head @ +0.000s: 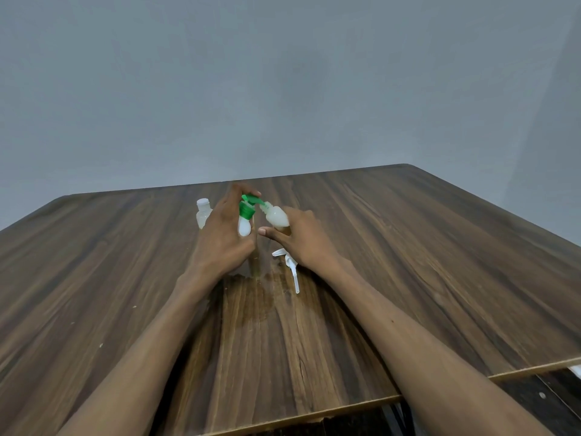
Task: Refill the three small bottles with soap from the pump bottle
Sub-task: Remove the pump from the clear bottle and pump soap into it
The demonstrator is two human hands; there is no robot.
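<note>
Both bare forearms reach from the bottom of the frame over the brown wood-grain table (pixel 440 247). At centre frame, the left hand (pixel 220 237) grips the green-headed white pump bottle (pixel 244 226), fingers on its pump head. The right hand (pixel 301 237) holds a small translucent bottle (pixel 276 217), tilted, its mouth at the spout. A capped small clear bottle (pixel 202 212) stands left of these; a white pump cap with tube (pixel 290 267) lies beneath the right hand.
</note>
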